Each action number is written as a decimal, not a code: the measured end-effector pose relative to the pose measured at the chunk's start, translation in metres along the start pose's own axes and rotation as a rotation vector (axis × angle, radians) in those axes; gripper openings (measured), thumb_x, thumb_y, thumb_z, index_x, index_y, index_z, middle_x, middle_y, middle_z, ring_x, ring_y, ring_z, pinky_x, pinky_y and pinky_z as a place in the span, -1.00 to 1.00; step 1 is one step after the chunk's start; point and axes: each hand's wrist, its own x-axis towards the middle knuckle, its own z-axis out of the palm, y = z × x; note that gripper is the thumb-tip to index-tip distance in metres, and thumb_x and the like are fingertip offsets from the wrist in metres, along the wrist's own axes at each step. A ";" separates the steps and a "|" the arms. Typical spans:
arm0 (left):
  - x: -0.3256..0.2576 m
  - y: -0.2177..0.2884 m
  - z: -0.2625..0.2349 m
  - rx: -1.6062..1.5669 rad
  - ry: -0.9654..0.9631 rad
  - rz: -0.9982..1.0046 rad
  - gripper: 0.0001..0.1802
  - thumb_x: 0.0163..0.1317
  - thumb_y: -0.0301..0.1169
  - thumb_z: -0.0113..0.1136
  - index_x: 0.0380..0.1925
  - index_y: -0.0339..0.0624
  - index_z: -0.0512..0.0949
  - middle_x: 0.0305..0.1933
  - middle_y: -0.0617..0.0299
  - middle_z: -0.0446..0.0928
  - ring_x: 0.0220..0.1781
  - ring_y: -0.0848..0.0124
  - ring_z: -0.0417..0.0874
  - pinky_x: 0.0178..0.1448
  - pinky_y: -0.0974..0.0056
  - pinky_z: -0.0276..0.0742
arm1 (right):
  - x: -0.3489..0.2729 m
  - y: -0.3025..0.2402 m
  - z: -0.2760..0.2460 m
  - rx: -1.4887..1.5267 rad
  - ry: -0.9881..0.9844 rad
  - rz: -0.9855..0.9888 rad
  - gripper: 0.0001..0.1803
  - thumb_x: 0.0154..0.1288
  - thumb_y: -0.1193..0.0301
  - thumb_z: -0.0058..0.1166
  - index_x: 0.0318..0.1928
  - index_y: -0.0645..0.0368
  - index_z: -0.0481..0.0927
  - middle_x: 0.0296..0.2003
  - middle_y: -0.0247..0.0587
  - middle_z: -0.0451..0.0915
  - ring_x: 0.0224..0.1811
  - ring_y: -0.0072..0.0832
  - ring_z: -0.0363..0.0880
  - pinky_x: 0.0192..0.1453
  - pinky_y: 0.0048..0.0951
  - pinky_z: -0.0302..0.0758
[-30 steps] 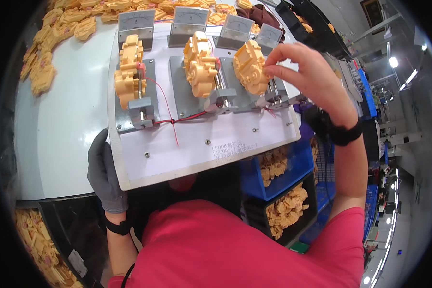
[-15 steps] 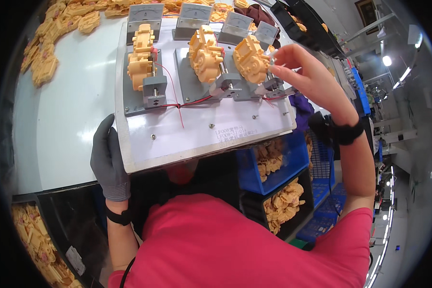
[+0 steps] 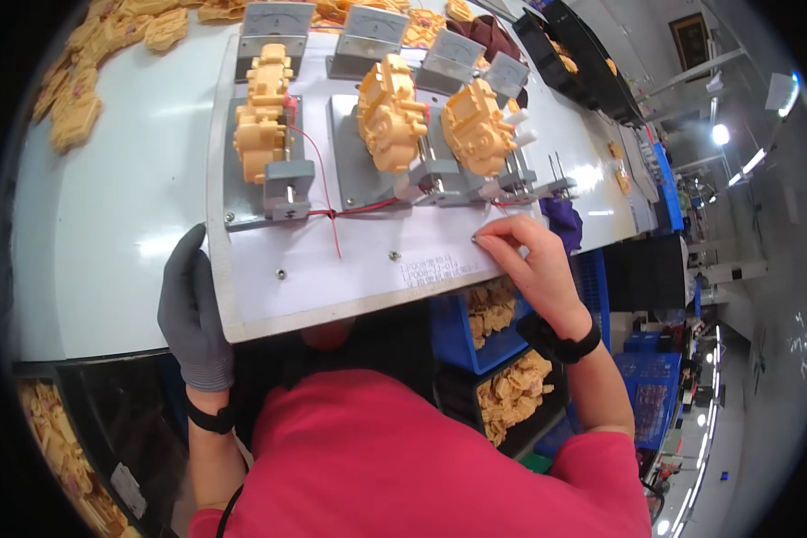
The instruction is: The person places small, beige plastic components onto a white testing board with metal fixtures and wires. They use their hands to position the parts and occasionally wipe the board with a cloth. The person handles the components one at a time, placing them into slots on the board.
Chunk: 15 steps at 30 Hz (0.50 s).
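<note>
On one smooth white counter, one white rectangular board. On it, three knobbly yellow plastic housings, three flat grey mounting plates and four grey clear-fronted analogue meters. Two hands: one grey-gloved left hand, one bare right hand. Two black wristbands. One crumpled purple cloth. Loose yellow plastic parts: too many to count.

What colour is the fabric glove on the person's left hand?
The fabric glove is dark grey, seen best in the head view.
</note>
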 end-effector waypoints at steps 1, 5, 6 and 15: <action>-0.001 -0.001 0.001 0.010 0.000 0.009 -0.63 0.41 -0.61 -0.10 0.17 -0.34 0.51 0.01 0.02 0.62 -0.01 0.39 0.61 0.13 0.34 0.47 | -0.003 0.000 0.002 0.030 0.013 0.027 -0.86 0.31 0.47 0.21 -0.18 0.28 0.65 -0.35 -0.27 0.63 -0.32 -0.56 0.58 -0.18 -0.51 0.50; -0.001 -0.003 0.000 0.017 -0.004 -0.007 -0.63 0.43 -0.58 -0.11 0.18 -0.34 0.49 0.03 0.05 0.61 0.03 0.39 0.59 0.17 0.32 0.46 | -0.002 -0.001 0.009 0.092 0.035 0.090 -0.87 0.28 0.49 0.22 -0.21 0.30 0.63 -0.35 -0.19 0.60 -0.34 -0.45 0.59 -0.21 -0.47 0.51; -0.001 -0.003 -0.002 0.025 -0.017 -0.016 -0.63 0.44 -0.56 -0.12 0.19 -0.32 0.48 0.04 0.08 0.60 0.03 0.42 0.57 0.18 0.33 0.44 | -0.003 -0.001 0.011 0.103 0.039 0.104 -0.87 0.28 0.50 0.22 -0.22 0.31 0.62 -0.35 -0.17 0.59 -0.35 -0.42 0.59 -0.21 -0.45 0.51; -0.001 -0.001 0.000 -0.001 -0.026 -0.022 -0.64 0.43 -0.55 -0.10 0.17 -0.35 0.49 0.08 0.02 0.60 0.09 0.33 0.60 0.23 0.27 0.45 | -0.014 0.000 0.036 0.058 0.323 -0.040 -0.89 0.26 0.53 0.22 -0.21 0.25 0.63 -0.28 -0.17 0.55 -0.25 -0.34 0.56 -0.11 -0.40 0.50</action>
